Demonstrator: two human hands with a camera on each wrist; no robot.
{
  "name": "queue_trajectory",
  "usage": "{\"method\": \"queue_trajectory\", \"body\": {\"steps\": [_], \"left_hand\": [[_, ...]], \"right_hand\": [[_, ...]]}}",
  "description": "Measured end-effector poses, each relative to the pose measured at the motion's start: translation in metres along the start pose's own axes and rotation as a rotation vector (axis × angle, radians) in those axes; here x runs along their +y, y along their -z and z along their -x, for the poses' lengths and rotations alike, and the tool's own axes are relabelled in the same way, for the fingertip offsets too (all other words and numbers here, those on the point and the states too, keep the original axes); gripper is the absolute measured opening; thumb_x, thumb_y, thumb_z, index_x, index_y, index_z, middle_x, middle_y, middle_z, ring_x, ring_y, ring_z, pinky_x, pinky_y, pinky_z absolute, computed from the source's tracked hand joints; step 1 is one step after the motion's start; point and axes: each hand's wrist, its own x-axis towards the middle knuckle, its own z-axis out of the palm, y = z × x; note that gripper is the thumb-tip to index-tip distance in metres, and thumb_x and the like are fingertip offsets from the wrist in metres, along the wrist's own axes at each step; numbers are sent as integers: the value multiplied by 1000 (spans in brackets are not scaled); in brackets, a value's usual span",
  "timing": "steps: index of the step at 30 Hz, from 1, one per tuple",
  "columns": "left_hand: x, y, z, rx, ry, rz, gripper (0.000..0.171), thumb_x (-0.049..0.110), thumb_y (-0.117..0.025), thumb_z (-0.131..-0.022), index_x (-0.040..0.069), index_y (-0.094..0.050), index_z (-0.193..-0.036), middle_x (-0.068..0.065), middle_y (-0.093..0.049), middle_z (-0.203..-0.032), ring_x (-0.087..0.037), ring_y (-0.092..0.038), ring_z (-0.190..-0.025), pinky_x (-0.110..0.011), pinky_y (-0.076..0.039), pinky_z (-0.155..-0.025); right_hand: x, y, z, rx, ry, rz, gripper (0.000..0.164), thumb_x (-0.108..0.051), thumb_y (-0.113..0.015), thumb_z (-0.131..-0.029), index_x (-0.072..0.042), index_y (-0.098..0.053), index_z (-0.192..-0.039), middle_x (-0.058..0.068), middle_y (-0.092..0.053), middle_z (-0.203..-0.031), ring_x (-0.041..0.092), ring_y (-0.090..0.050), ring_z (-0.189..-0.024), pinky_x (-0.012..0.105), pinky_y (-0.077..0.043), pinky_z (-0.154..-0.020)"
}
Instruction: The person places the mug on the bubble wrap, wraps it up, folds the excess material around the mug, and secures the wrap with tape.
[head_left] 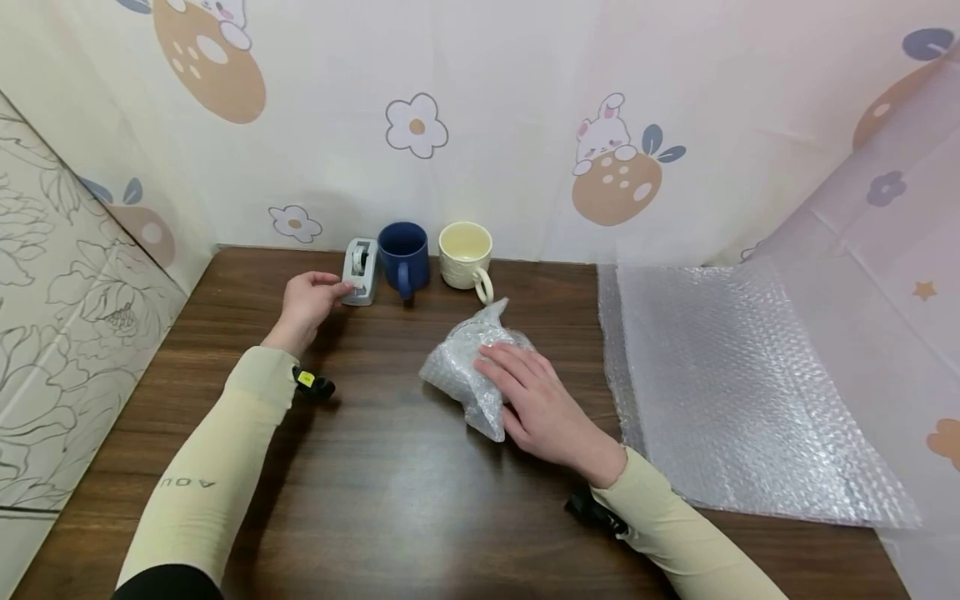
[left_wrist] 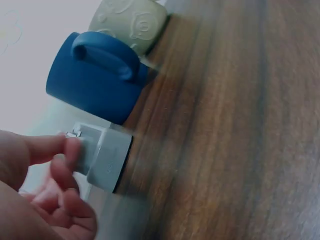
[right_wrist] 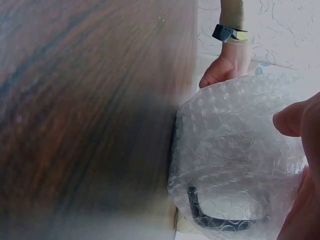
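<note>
Beside the grey tape dispenser (head_left: pixel 360 271) at the back, my left hand (head_left: pixel 310 304) has thumb and forefinger together at its cutter end, pinching the end of the tape. The left wrist view shows these fingertips (left_wrist: pixel 72 150) up close. My right hand (head_left: pixel 536 404) rests on a bundle of bubble wrap (head_left: pixel 465 362) on the table, its fingers laid over the top. Through the wrap a dark curved handle (right_wrist: pixel 217 222) shows, like that of a mug. A blue mug (head_left: pixel 404 258) stands right of the dispenser, and a pale yellow mug (head_left: pixel 465 254) beside that.
Sheets of bubble wrap (head_left: pixel 735 392) lie flat on the right side of the brown wooden table (head_left: pixel 390 517). A patterned curtain (head_left: pixel 510 125) hangs behind the table and at its right. A wall with line-drawn flowers (head_left: pixel 67 308) rises on the left.
</note>
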Motion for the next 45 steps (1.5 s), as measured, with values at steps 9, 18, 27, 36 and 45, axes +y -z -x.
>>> {"method": "queue_trajectory", "body": {"steps": [9,18,27,36,45], "left_hand": [[-3,11,-8,-159,108,-6,42,31,-73,-92,0,-65,-119,-2,-73,-93,-8,-52,-66,-20,-45,-58],[-5,4,-5,-94,-74,36,31,16,-71,-94,7,-46,-110,-2,-65,-90,-14,-65,-84,-29,-52,-78],[-7,5,-2,-133,-145,132,33,8,-69,-94,4,-45,-118,-3,-62,-84,-11,-69,-83,-27,-55,-81],[-5,10,6,-247,-185,178,45,6,-63,-98,1,-42,-137,-2,-57,-83,-12,-71,-97,-26,-45,-70],[-20,20,15,-365,-150,131,58,8,-55,-102,2,-26,-152,-13,-56,-99,-22,-54,-129,-41,-17,-118]], "right_hand": [[0,0,1,4,1,-6,64,-7,-52,-85,-9,-43,-149,10,-38,-155,27,-29,-145,51,-22,-115],[-1,1,0,-1,-7,-4,65,-7,-52,-85,-10,-42,-149,9,-37,-156,26,-28,-145,51,-22,-115],[0,-1,0,5,-4,-10,64,-7,-51,-85,-9,-43,-149,9,-38,-155,27,-29,-145,51,-22,-115],[0,2,1,19,-7,-6,63,-6,-53,-85,-9,-45,-147,9,-39,-154,28,-29,-145,52,-25,-112],[-1,0,0,9,-5,-11,63,-7,-53,-85,-10,-44,-148,9,-38,-155,27,-28,-145,53,-24,-113]]}}
